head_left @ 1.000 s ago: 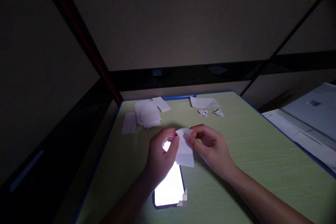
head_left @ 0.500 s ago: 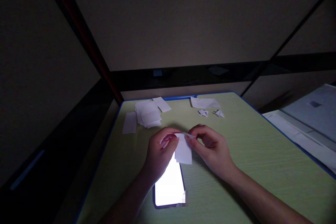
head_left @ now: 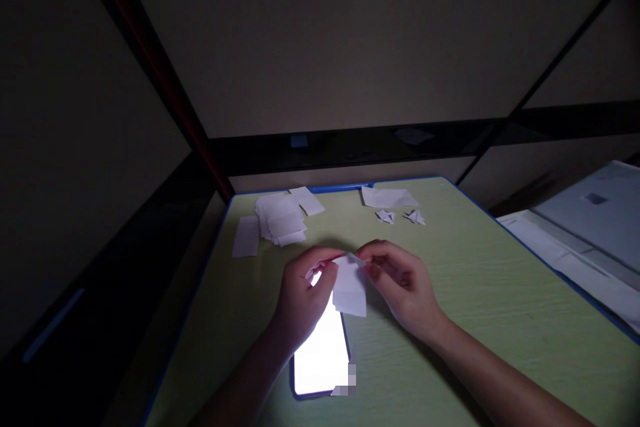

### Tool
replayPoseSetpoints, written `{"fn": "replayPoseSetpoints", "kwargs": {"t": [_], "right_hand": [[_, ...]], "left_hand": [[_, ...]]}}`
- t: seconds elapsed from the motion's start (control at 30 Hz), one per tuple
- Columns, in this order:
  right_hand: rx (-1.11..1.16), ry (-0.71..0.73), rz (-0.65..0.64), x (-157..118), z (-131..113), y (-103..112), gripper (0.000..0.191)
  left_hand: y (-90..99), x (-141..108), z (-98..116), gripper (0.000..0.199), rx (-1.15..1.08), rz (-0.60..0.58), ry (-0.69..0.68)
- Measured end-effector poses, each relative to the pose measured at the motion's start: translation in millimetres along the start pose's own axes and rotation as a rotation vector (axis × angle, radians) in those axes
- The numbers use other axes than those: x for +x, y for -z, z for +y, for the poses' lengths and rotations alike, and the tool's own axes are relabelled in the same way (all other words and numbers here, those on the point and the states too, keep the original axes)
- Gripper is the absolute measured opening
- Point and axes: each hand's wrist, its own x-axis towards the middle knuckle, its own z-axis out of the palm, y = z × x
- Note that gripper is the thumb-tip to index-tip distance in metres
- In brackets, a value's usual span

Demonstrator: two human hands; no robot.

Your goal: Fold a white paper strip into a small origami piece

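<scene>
A small white slip of paper [head_left: 350, 290] is held between my two hands, over the middle of the table. My left hand [head_left: 307, 290] pinches its upper left corner between thumb and fingers. At the upper right corner, my right hand [head_left: 403, 283] grips it with thumb and forefinger. The top edge looks folded over, and the lower part hangs down. Below the paper and my left hand lies a phone [head_left: 320, 360] with a bright white screen, partly covered by them.
A pile of white paper slips [head_left: 281, 217] lies at the back left of the green table [head_left: 480, 287]. Two small folded paper shapes [head_left: 385, 216] sit at the back right, before a larger paper piece [head_left: 389, 197]. A pale box-like object [head_left: 595, 213] stands beyond the right edge.
The flap at the paper's top right has come down against the sheet, and my right thumb and fingers have shifted slightly at that corner. My left hand keeps its pinch.
</scene>
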Motion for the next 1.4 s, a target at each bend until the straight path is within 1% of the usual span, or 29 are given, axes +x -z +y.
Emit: {"fn": "replayPoseSetpoints", "kwargs": {"t": [0.07,0.17,0.27,0.43,0.53,0.63,0.7,0.8,0.9,0.97,1.03,1.17,1.27,1.4], "right_hand": [[0.000,-0.019,0.012,0.4,0.6,-0.7,0.009],[-0.002,-0.032,0.031,1.7,2.6,-1.5,0.009],[0.007,-0.036,0.036,3.0,4.6,-1.8,0.011],[-0.019,0.017,0.019,3.1,6.6,-1.8,0.015],[-0.031,0.004,0.018,2.3,7.0,-1.7,0.014],[-0.037,-0.016,0.022,2.3,6.4,-1.0,0.014],[-0.047,-0.005,0.018,2.8,5.4,-0.2,0.015],[-0.037,0.003,-0.009,3.3,3.6,1.4,0.019],[0.004,-0.066,-0.040,3.1,2.1,1.2,0.016],[0.024,-0.136,-0.029,2.8,1.7,-0.7,0.013],[0.033,-0.189,-0.006,2.8,1.6,-3.3,0.014],[0.063,-0.214,0.026,3.6,2.5,-6.8,0.013],[0.094,-0.214,0.055,4.1,3.8,-7.1,0.013],[0.094,-0.244,0.054,4.0,5.1,-7.0,0.014]], "left_hand": [[1.1,0.1,-0.4,0.019,0.014,0.005,-0.022],[3.2,0.3,1.8,0.018,-0.043,0.009,-0.026],[4.6,1.1,4.9,0.017,-0.129,-0.009,0.023],[3.8,3.3,2.1,0.031,-0.196,0.015,0.110],[3.4,3.9,1.2,0.029,-0.215,-0.005,0.135],[3.6,4.5,4.0,0.018,-0.194,-0.047,0.144],[3.5,5.1,5.5,0.014,-0.168,-0.055,0.143],[2.4,6.1,4.5,0.011,-0.122,-0.023,0.139],[1.0,6.4,1.1,0.008,-0.086,0.007,0.129],[0.3,5.9,-1.0,0.008,-0.043,0.011,0.101],[-0.2,4.9,-2.5,0.008,0.008,0.015,0.066],[-1.7,3.0,-4.1,0.012,0.040,0.048,0.026],[-2.8,2.8,-4.2,0.017,0.035,0.031,0.052],[-2.9,3.8,-3.5,0.016,0.078,-0.001,0.125]]}}
